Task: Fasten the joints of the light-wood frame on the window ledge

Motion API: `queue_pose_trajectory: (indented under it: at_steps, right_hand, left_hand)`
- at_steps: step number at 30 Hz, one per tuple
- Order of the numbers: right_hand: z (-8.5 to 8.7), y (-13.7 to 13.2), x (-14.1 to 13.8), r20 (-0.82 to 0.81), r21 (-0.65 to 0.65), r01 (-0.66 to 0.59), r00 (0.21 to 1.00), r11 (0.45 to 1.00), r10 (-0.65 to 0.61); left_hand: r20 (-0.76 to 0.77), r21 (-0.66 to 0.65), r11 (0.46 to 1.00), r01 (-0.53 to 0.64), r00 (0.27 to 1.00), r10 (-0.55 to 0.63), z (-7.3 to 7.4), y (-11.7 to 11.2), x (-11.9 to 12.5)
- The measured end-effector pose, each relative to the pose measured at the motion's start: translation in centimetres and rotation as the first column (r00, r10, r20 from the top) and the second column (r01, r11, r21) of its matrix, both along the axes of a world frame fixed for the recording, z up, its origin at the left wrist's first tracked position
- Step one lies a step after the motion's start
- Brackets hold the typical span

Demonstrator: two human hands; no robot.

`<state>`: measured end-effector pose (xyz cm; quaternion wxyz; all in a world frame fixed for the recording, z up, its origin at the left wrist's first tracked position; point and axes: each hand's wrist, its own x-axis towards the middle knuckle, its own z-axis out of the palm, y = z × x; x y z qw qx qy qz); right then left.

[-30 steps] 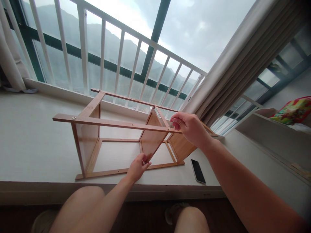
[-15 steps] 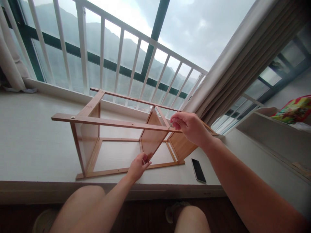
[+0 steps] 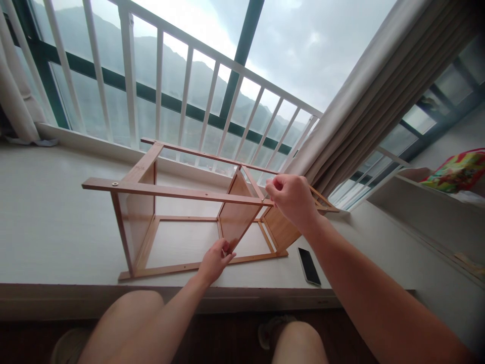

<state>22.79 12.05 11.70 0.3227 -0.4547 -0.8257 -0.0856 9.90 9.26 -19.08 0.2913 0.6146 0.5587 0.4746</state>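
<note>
One wooden frame (image 3: 182, 222) is laid on its side on the white surface (image 3: 49, 222) by the window. Its top rail is touched by the right hand (image 3: 290, 199), whose grip is closed tight; what is pinched cannot be seen. The middle panel's low edge is pinched by the left hand (image 3: 215, 260). One phone (image 3: 308, 266) is laid near the frame.

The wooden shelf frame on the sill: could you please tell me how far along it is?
Done: the wooden shelf frame stands joined, a screw head seated in its top rail. In hand: the right hand pinches something at the rail's joint with the middle panel; the left hand steadies that panel's lower edge. Left: the empty hole mid-rail.
</note>
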Motion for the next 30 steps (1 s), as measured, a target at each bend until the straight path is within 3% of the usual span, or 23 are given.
queue_pose_trajectory:
  at_steps: [4,10,27,30]
  right_hand:
    - [0.2,0.1,0.4,-0.056,-0.003,-0.082,0.995,0.997,0.081]
    - [0.7,0.6,1.9,-0.110,-0.305,-0.303,0.953,0.903,0.283]
    - [0.7,0.8,2.2,-0.103,-0.379,-0.377,0.925,0.845,0.366]
    - [0.8,1.1,2.2,-0.059,-0.367,-0.356,0.931,0.860,0.360]
  left_hand:
    - [0.002,-0.001,1.000,0.001,1.000,-0.001,0.2,-0.1,-0.1]
    - [0.001,-0.008,1.000,-0.002,1.000,0.002,0.1,0.0,0.1]
    - [0.017,-0.002,1.000,-0.003,1.000,0.003,0.0,0.0,0.0]
    - [0.016,0.000,1.000,0.004,1.000,-0.004,0.0,0.0,-0.1]
